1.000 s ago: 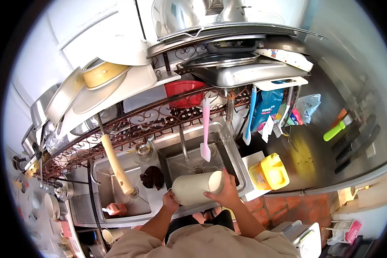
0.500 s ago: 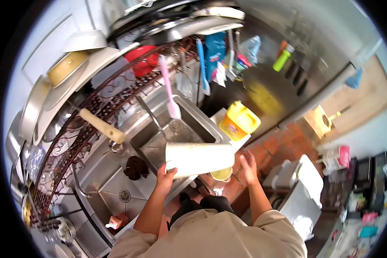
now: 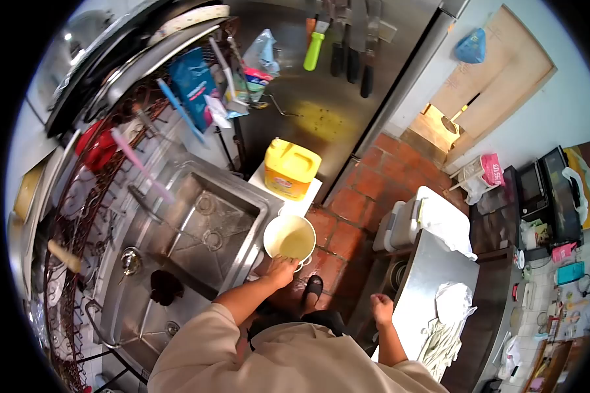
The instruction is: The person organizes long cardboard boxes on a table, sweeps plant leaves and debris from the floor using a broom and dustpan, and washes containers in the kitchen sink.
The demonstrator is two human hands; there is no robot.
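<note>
My left hand (image 3: 283,270) is closed at the near rim of a cream-coloured bucket (image 3: 295,234), its fingers reaching over the edge. The bucket is upright beside the sink, its pale inside seen from above, and a small loop shows at its near right rim. My right hand (image 3: 381,308) is curled into a fist beside the metal-topped counter, with nothing visible in it. Just beyond the bucket, a yellow jug (image 3: 292,169) stands on a white surface (image 3: 259,175).
A two-basin steel sink (image 3: 233,226) lies left, with a dark brown item (image 3: 166,287) in it. Knives and a green-handled tool (image 3: 314,51) hang on the steel wall. At right are a metal-topped counter (image 3: 406,288) and a lidded white bin (image 3: 393,229). The floor has red tiles (image 3: 351,190).
The white tapered container in my left hand is no longer seen separately. That hand is now at the bucket's rim. My right hand has gone from open to a fist, and the view has turned right.
</note>
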